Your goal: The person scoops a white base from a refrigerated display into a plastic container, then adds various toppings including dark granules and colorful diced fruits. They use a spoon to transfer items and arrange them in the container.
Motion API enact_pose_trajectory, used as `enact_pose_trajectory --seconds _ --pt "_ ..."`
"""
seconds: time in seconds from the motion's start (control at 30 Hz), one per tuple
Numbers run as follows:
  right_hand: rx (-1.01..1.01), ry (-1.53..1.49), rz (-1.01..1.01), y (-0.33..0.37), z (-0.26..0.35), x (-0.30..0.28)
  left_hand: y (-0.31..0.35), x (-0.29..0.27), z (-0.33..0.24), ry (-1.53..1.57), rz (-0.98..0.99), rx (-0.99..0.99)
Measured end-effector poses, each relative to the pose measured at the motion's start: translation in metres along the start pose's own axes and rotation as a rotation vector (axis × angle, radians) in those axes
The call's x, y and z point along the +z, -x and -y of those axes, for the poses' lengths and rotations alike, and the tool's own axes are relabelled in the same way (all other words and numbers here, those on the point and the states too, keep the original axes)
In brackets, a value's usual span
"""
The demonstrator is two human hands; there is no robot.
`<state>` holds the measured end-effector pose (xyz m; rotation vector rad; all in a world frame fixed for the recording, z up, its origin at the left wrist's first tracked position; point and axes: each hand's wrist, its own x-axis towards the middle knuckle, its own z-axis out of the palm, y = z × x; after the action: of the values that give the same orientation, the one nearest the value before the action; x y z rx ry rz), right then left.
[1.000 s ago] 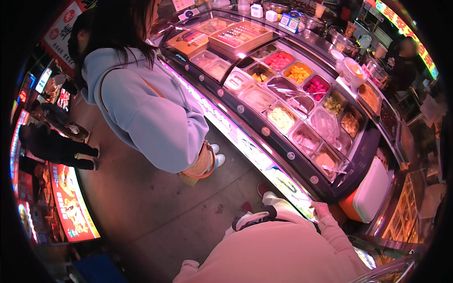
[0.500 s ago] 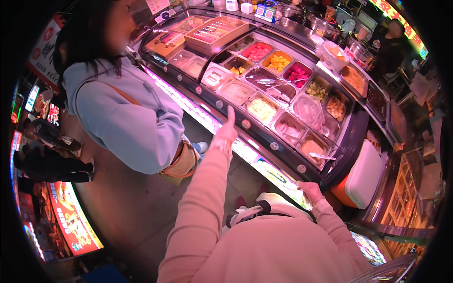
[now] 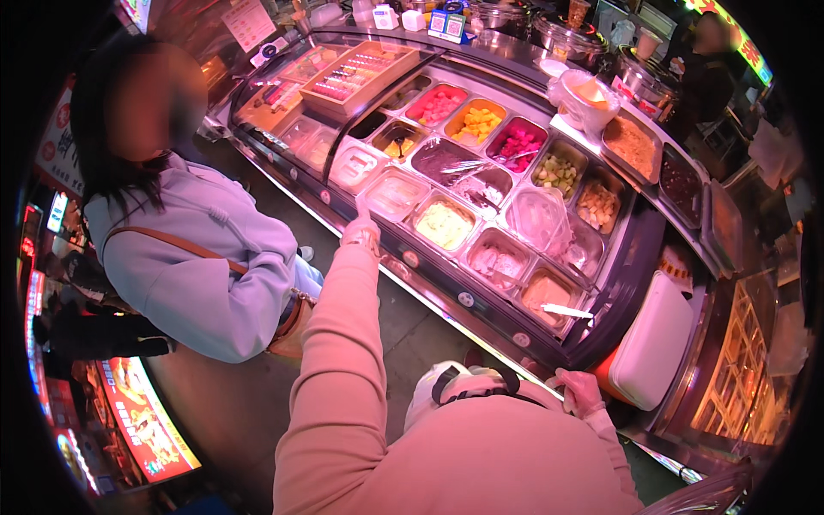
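My left hand (image 3: 361,230) stretches out over the near rim of the food display counter (image 3: 442,273), its index finger pointing forward. It holds nothing, and a tub with pale contents (image 3: 397,194) lies just beyond the fingertip. Close by is a metal tub of pale yellow shreds (image 3: 445,224). At the counter's near right edge, my right hand (image 3: 580,391) has its fingers bent together against the rim. What they hold, if anything, cannot be made out. A tub with a white-handled utensil (image 3: 566,311) sits beyond that hand.
Several tubs hold pink cubes (image 3: 436,104), yellow cubes (image 3: 477,121) and magenta pieces (image 3: 517,144). A white-lidded box (image 3: 652,343) stands on the right. Close on my left is a person in a light blue hoodie (image 3: 193,257). Another person (image 3: 708,69) stands behind the counter.
My view has shifted, bringing the counter closer. My left hand has gone from an upward-pointing finger to reaching toward the tubs. The person beside me has turned toward the counter.
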<state>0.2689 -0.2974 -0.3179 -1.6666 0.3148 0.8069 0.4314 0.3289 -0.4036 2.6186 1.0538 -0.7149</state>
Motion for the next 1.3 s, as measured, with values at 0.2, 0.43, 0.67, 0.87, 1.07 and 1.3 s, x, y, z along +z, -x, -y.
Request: enact_pose_trajectory --seconds 0.2,0.43,0.67,0.87,1.07,1.3 --pt "-0.058 -0.035 0.072 -0.028 0.034 0.004 0.141 0.004 -0.076 -0.018 0.181 0.228" --pt "-0.073 -0.07 0.052 -0.044 0.051 0.024 0.221 0.133 -0.111 0.237 0.343 1.102" --pt "-0.332 -0.167 0.001 -0.069 0.077 0.066 0.256 0.046 -0.111 0.738 0.247 0.89" --pt "-0.749 -0.059 0.009 -0.099 0.224 0.105 0.179 -0.07 -0.124 0.982 -0.395 1.101" --pt "-1.424 0.624 -0.532 -0.136 0.421 0.122 0.111 -0.234 -0.214 1.279 -0.206 1.276" --pt "-1.213 2.684 -1.147 -0.109 0.514 0.116 0.113 -0.309 -0.228 0.143 -0.199 1.155"
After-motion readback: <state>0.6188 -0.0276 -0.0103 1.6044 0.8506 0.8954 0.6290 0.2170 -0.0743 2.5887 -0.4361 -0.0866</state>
